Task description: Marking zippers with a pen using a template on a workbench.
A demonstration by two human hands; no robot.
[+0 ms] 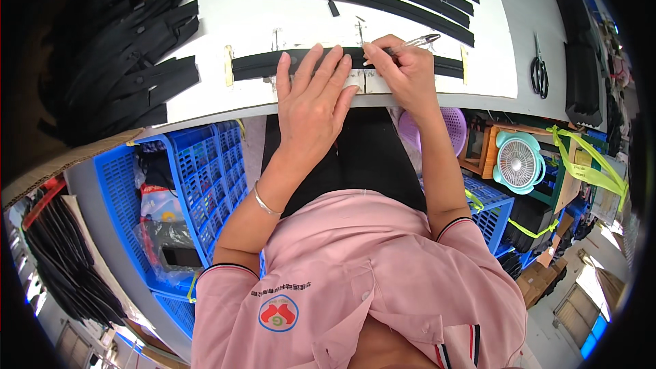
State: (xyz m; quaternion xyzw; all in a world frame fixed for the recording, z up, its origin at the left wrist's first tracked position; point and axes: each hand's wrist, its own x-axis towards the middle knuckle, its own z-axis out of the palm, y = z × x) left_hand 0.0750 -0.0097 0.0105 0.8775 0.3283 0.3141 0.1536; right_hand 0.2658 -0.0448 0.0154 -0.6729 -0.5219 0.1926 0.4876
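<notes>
A black fabric strip [256, 66] lies across the white board [212, 27] in front of me, between two yellowish tape marks. My left hand [307, 106] rests flat on the strip, fingers stretched out and slightly apart. Close to its right, my right hand [408, 78] grips a clear pen [420, 42]. The pen's point reaches down to the strip near its middle; whether it touches cannot be made out. Dark marker lines show on the board above and below the strip.
Loose black strips [130, 61] are heaped on the left. More strips [383, 0] lie in a row at the far side. Black-handled scissors [539, 74] lie on the right. Below the table edge stand a blue crate [212, 171], a purple basket [454, 128] and a turquoise fan [519, 162].
</notes>
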